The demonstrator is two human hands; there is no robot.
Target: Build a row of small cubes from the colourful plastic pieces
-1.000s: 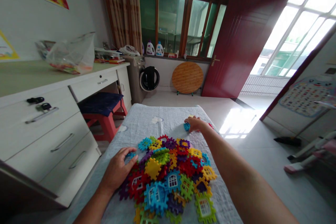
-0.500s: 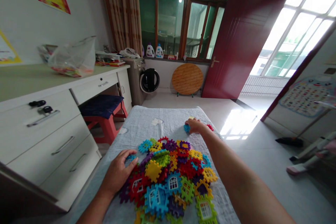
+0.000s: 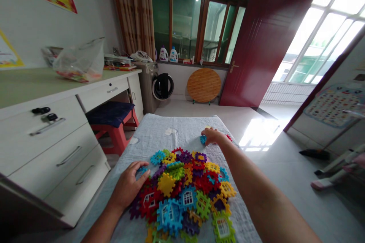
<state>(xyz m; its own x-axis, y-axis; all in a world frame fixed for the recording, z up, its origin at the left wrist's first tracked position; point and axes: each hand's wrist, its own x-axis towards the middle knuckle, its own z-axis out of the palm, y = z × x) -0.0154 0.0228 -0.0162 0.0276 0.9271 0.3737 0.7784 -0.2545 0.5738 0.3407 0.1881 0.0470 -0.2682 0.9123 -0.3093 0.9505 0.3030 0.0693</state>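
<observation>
A pile of colourful plastic interlocking building blocks [image 3: 188, 197], toothed at the edges and some with window frames, lies on a cloth-covered table. My left hand [image 3: 131, 182] rests at the pile's left edge, its thumb and fingers curled round a blue toothed block [image 3: 142, 171]. Farther out, my right hand [image 3: 212, 136] reaches past the pile, fingers bent down on a small blue block [image 3: 203, 139]. Its palm side is hidden. A red block [image 3: 229, 137] shows just right of that hand, and a bit of a yellow piece [image 3: 208, 127] peeks out behind it.
The pale blue cloth [image 3: 154, 131] covers the table. To the left are a white desk [image 3: 68, 152] with drawers and a red stool [image 3: 118, 136] with a dark cushion. A washing machine [image 3: 149, 87], a round wooden tabletop [image 3: 203, 85] and a red door [image 3: 251, 53] stand beyond.
</observation>
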